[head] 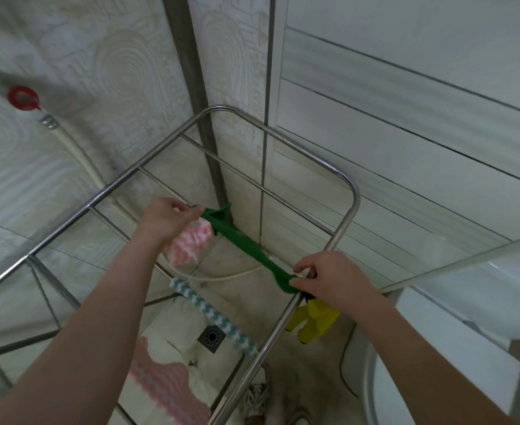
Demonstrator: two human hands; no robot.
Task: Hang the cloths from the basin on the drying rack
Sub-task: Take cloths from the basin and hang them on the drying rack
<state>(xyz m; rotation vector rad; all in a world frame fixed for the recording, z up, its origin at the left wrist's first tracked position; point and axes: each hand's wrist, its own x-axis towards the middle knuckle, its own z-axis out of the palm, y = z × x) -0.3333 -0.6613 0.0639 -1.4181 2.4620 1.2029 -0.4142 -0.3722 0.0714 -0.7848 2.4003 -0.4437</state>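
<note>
A green cloth (242,244) is stretched along a rod of the steel drying rack (349,185). My left hand (165,216) pinches its far end, and my right hand (326,279) pinches its near end at the rack's right rail. A pink-and-white cloth (188,245) hangs under my left hand. On the nearer rod lies a teal-and-white cloth (214,317), and a pink cloth (166,388) hangs closest to me. A yellow cloth (312,320) dangles outside the right rail below my right hand. The basin is out of sight.
The rack stands in a tiled corner with a grey pipe (203,118) behind it. A white hose (77,148) runs from a red tap (23,98) on the left wall. A floor drain (212,336) sits below; a white appliance (436,348) stands at right.
</note>
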